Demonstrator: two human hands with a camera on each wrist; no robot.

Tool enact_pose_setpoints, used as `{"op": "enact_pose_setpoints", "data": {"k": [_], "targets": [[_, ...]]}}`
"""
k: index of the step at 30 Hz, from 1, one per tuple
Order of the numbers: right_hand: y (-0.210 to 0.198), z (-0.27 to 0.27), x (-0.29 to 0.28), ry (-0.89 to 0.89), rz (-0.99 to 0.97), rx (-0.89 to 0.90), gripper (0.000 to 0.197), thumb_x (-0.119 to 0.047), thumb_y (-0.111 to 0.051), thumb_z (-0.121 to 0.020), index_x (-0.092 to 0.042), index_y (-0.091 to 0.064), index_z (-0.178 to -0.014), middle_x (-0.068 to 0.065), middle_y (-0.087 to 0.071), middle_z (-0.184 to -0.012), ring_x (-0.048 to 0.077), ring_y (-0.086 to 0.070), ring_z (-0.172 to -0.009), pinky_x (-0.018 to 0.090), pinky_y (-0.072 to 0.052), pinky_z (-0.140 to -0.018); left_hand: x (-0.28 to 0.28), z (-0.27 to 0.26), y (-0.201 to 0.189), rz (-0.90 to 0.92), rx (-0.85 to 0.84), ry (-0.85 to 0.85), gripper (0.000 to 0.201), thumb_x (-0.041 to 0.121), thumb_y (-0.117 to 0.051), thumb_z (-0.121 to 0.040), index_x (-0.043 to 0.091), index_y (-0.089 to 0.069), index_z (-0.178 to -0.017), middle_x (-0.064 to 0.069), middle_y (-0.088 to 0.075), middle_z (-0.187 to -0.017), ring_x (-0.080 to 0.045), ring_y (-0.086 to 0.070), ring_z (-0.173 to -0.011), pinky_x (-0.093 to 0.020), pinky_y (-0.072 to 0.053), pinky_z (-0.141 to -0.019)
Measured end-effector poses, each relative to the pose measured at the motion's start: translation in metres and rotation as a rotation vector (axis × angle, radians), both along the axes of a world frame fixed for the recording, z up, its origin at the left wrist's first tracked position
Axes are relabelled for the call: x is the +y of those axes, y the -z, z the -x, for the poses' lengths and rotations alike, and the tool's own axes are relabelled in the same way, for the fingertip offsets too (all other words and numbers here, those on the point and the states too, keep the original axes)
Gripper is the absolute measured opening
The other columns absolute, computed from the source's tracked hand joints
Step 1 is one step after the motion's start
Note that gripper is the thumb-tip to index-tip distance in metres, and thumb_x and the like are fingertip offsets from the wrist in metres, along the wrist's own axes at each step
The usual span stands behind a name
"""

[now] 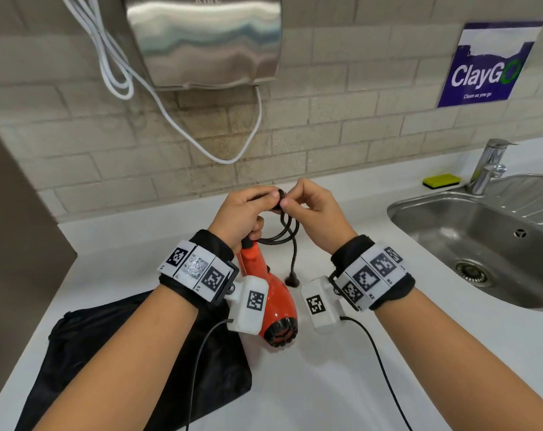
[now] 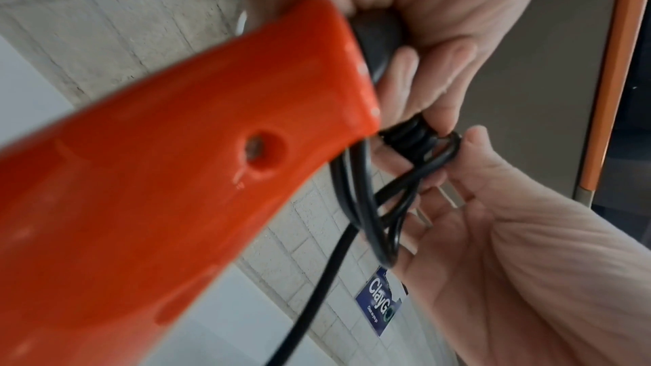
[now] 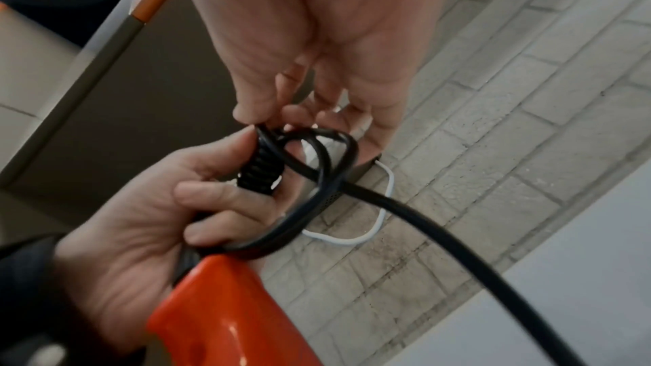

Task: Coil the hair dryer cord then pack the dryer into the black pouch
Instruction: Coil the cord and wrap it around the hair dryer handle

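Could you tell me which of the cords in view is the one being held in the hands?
The black dryer cord; the white cord hangs untouched on the wall.

Head cam looks down over countertop (image 1: pixel 341 368) toward tiled wall (image 1: pixel 326 126). Both wrist cams close, aimed along palms. All three share orange hair dryer (image 1: pixel 276 303), black cord (image 1: pixel 282 231), wall.

Forearms cover much of the black pouch (image 1: pixel 77 343); dryer handle (image 2: pixel 176 177) blurred.
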State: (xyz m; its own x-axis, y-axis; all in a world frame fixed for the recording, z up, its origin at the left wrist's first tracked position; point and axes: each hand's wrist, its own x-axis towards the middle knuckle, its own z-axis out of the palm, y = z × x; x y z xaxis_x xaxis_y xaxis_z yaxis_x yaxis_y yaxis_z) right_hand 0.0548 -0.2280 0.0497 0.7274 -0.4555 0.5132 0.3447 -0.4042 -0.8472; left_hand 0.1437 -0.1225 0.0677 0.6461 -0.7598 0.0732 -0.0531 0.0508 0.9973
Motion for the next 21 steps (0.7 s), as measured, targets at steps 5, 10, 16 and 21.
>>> {"op": "enact_pose_setpoints", "data": {"k": [5, 10, 16, 21], "targets": [[0.007, -0.006, -0.003, -0.108, -0.029, 0.063, 0.014, -0.012, -0.054, -0.084, -0.021, -0.043, -0.083, -0.002, -0.054, -0.091, 0.007, -0.055, -0.081, 0.025, -0.047, -0.08, 0.002, -0.004, 0.001, 0.011, 0.016, 0.055, 0.015, 0.015, -0.052, -0.091, 0.014, -0.063, -0.101, -0.002, -0.056, -0.073, -0.002, -0.029, -0.033, -0.013, -0.023, -0.033], [0.013, -0.005, -0.001, -0.152, 0.065, 0.269, 0.017, -0.013, -0.038, -0.097, -0.007, -0.052, -0.105, 0.003, -0.063, -0.075, 0.001, -0.061, -0.061, 0.016, -0.053, -0.065, 0.006, -0.002, 0.001, 0.04, -0.024, 0.025, 0.009, 0.02, -0.057, -0.088, 0.019, -0.066, -0.088, -0.002, -0.057, -0.073, -0.003, -0.029, -0.033, -0.014, -0.024, -0.033], [0.022, -0.002, -0.005, -0.007, 0.17, 0.35, 0.035, -0.022, -0.038, -0.097, 0.0, -0.065, -0.088, -0.006, -0.055, -0.068, -0.004, -0.051, -0.058, 0.008, -0.041, -0.064, 0.009, -0.007, 0.0, 0.032, -0.055, -0.025, 0.005, 0.017, -0.068, -0.079, 0.021, -0.069, -0.076, 0.006, -0.054, -0.053, -0.005, -0.028, -0.033, -0.016, -0.022, -0.033], [0.021, 0.002, -0.015, 0.12, 0.164, 0.327, 0.032, -0.018, -0.04, -0.094, -0.017, -0.053, -0.065, 0.0, -0.047, -0.063, 0.003, -0.044, -0.06, 0.022, -0.038, -0.068, 0.009, -0.01, 0.002, -0.009, -0.092, -0.059, 0.017, 0.003, -0.069, -0.076, 0.019, -0.068, -0.078, 0.011, -0.051, -0.043, -0.005, -0.028, -0.033, -0.016, -0.023, -0.034]]}}
